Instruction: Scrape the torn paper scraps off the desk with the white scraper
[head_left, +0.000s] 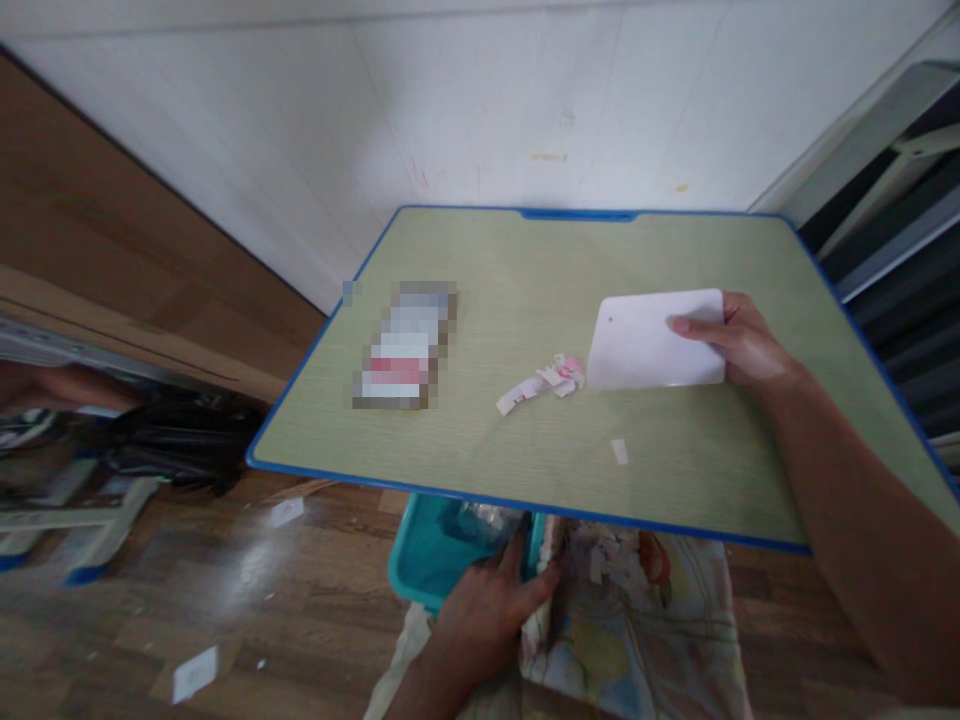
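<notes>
My right hand (750,345) is closed on the right end of a flat white card (645,345) with rounded corners and a small dark dot, its thumb on top. The card's left edge is beside a little heap of paper scraps (555,378) on the table, with one loose scrap (619,451) nearer the front edge. Below the table, my left hand (487,610) reaches to a teal bin (420,560), finger and thumb on either side of its right rim. Clear plastic (487,522) lies inside the bin. The other left fingers are hidden.
The light-wood table (480,250) has a blue edge and stands against a white wall. A blurred-out rectangular object (405,345) lies at its left. Paper scraps lie on patterned cloth (630,620) below. Papers (195,675) and a black bag (180,440) are on the left.
</notes>
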